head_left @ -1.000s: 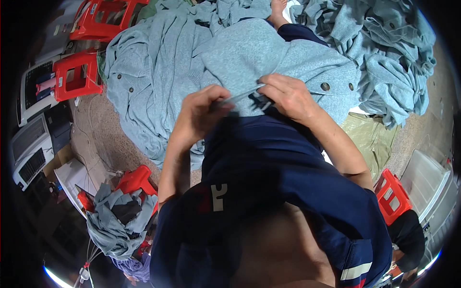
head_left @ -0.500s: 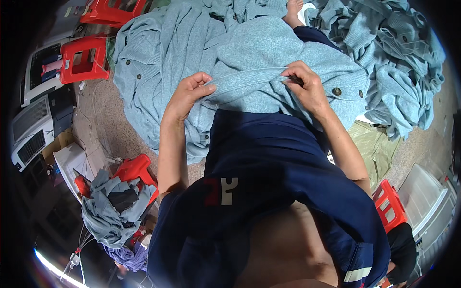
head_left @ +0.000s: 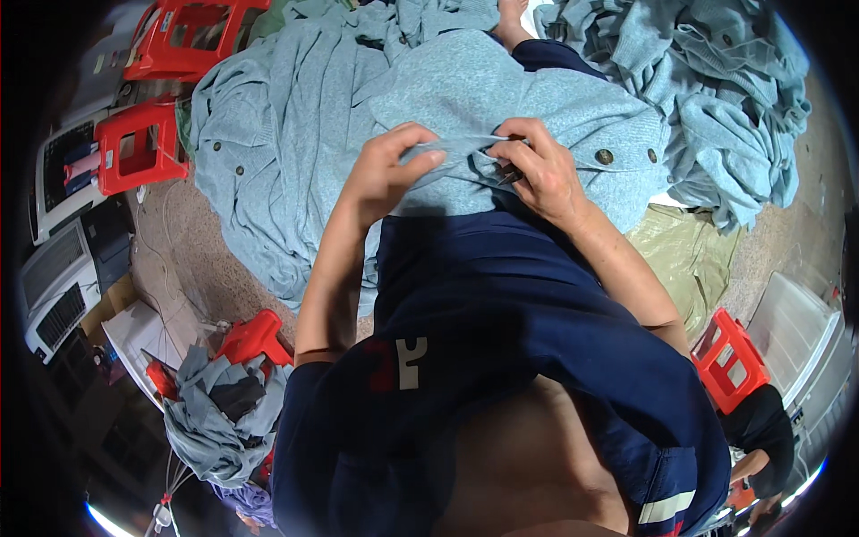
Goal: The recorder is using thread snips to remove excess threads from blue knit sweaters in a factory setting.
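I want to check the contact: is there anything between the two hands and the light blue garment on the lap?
Nothing visible. The left hand and the right hand both pinch the light blue garment directly. A small dark object shows under the right fingers; I cannot tell what it is.

Navy tee (head_left: 501, 358) – short sleeves, red/white chest mark; forearms bare.

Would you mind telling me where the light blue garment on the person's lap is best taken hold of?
Grip the light blue garment along its near hem, coming from the person's side. That edge lies bunched into a raised fold where the left hand and right hand already pinch it.
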The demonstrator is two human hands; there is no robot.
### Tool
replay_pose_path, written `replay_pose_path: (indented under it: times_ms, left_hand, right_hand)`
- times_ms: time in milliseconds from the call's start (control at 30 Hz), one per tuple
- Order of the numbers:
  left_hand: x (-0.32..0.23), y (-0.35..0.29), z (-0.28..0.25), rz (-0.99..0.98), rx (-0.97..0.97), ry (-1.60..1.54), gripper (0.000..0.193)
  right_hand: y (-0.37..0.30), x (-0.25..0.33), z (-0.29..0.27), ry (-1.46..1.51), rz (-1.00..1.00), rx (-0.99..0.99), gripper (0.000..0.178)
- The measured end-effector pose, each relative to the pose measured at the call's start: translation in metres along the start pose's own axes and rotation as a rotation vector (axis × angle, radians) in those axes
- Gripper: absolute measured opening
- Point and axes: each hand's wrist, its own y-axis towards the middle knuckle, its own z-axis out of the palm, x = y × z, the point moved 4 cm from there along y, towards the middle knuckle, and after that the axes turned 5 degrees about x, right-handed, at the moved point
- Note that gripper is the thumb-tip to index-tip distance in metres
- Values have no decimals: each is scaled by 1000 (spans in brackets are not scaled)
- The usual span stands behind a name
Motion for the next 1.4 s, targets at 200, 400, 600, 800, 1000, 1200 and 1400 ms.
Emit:
replay_pose_path:
  times_ms: [200, 400, 600, 800, 1000, 1200, 1400]
  left_hand:
    - [9, -20, -24, -144, -231, -629, 16]
    - [23, -39, -44, -79, -326, -872, 17]
    - [0, -57, -74, -43, -345, -804, 18]
    - [-23, -39, -52, -67, -269, -724, 21]
    - [-67, -1, 10, 69, 28, -348, 16]
    - [-55, -6, 11, 179, 48, -218, 21]
    - [-51, -4, 16, 182, 7, -287, 35]
  right_hand:
    - [-7, 25, 0, -111, -286, 233, 17]
    - [-6, 17, -17, -126, -138, 136, 15]
    - [-13, -51, -94, 187, 511, -467, 17]
    - [24, 33, -90, -285, -394, -64, 22]
    - [30, 54, -35, -101, -411, -172, 18]
    - [25, 38, -29, -82, -312, -122, 17]
    - [29, 40, -24, -21, -345, -106, 15]
